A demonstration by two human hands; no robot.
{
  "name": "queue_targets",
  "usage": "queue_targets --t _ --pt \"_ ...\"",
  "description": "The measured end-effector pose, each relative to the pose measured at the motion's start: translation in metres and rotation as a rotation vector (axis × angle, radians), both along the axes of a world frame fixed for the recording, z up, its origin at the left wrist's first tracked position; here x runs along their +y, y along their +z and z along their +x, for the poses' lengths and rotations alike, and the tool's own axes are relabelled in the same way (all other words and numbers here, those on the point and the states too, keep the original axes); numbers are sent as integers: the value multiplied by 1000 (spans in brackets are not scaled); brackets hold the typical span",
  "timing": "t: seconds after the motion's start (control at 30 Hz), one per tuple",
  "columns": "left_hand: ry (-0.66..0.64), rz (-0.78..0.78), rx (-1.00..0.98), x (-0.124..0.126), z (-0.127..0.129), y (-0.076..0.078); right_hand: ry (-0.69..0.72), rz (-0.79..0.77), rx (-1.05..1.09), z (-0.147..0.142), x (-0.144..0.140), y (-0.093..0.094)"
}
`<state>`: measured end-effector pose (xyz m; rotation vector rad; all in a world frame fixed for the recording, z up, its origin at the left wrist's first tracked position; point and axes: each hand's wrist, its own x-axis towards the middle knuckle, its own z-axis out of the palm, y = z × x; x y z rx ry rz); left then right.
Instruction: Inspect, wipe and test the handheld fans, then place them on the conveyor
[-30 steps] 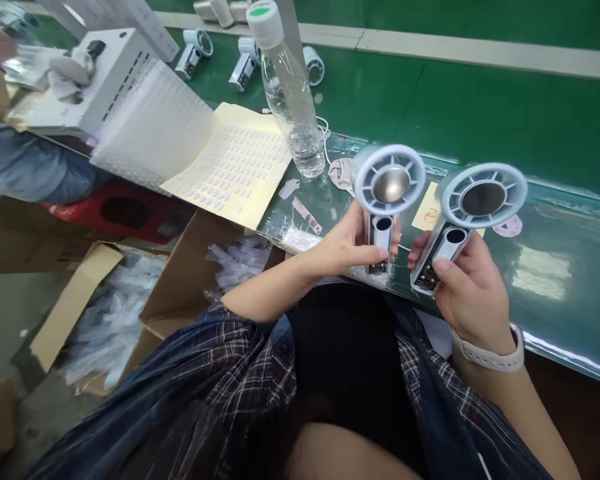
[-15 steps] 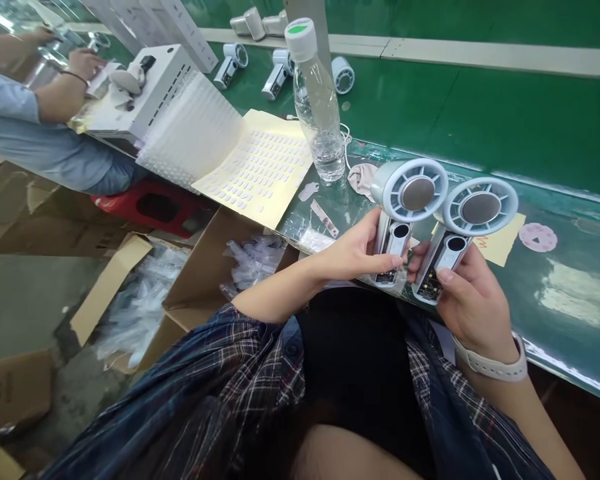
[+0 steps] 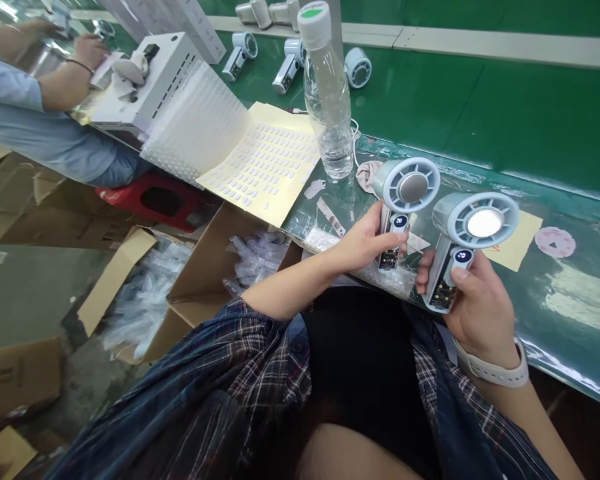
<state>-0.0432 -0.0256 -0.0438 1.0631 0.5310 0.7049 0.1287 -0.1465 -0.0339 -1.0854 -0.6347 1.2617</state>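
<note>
Two pale handheld fans with round grilles and lit displays reading 20 stand upright over the desk's near edge. The left hand [image 3: 367, 241] grips the left fan [image 3: 403, 200] by its handle; the right hand [image 3: 473, 307] clasps the right fan [image 3: 467, 240] likewise.

Your left fan [image 3: 405, 200] and right fan [image 3: 467, 240] look smooth matt plastic, hubs probably polished metal; the bottle [image 3: 330, 100] is clear plastic; the bench [image 3: 570, 293] glossy; the carton [image 3: 200, 280] plain cardboard.
</note>
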Motion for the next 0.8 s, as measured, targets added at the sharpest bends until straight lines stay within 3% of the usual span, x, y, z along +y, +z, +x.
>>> queue_targets --t 0.1,0.27,0.5,0.8 --pt "6 -19 3 3 -2 -3 24 5 -3 -1 -2 1" --pt "-66 96 33 7 -10 -2 40 50 -78 1 0 5" --pt "-82 82 7 8 -9 -11 34 58 -42 2 5 -2" --pt "-76 93 -9 8 -12 0 30 82 -67 2 6 0"
